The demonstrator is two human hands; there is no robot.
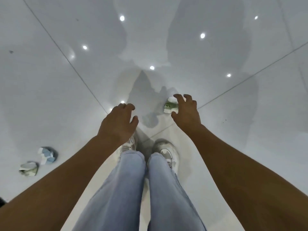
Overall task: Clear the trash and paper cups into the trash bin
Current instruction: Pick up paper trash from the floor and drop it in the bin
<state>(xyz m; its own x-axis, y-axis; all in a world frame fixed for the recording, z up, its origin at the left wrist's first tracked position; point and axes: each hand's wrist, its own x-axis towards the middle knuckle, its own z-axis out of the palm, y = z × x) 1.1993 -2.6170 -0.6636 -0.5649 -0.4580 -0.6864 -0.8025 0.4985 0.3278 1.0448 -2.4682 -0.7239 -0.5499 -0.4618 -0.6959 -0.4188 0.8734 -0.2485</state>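
A crumpled green and white paper cup lies on the glossy white floor just ahead of my feet. My right hand hovers right beside it, fingers spread and curved around its right side, partly hiding it; I cannot tell whether they touch it. My left hand hangs over bare floor to the left of the cup, fingers loosely curled, holding nothing. Two more crumpled cups lie at the lower left: a blue and white one and a greenish one. No trash bin shows in the head view.
My legs in light blue jeans and white sneakers stand at the bottom centre. The white tiled floor has dark grout lines and reflects ceiling lights. A dark object edge shows at the far left bottom.
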